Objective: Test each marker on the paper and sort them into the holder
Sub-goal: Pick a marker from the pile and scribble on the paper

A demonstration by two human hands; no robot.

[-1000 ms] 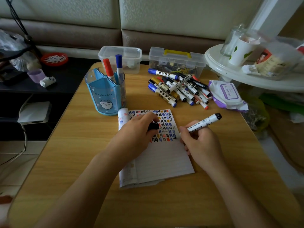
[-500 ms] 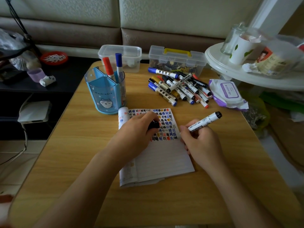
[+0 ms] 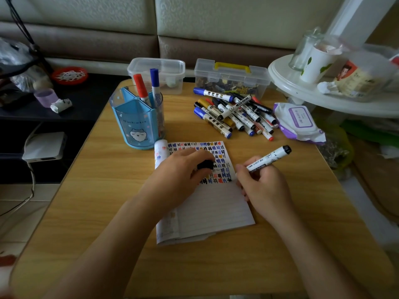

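Under the head camera, close in front of us, our left hand (image 3: 183, 169) rests on the lined paper (image 3: 216, 208), fingers curled round a black cap (image 3: 205, 164). Just right of it, our right hand (image 3: 265, 182) pinches a white marker (image 3: 267, 158) in a writing grip. Its black end points up and away, and its tip is hidden behind our fingers at the paper's right edge.

We judge the stroke could run off that edge onto the wooden table (image 3: 103, 212). The left hand lies over the coloured test marks, so wet ink there may smear. The cap could also slip from our grip and roll.

Beyond the left hand stands the blue holder (image 3: 138, 119), with a red marker (image 3: 140, 87) and a blue marker (image 3: 155, 83) upright in it. A careless reach could tip it. Beyond the right hand lies the pile of untested markers (image 3: 235, 113), which could scatter at a nudge.
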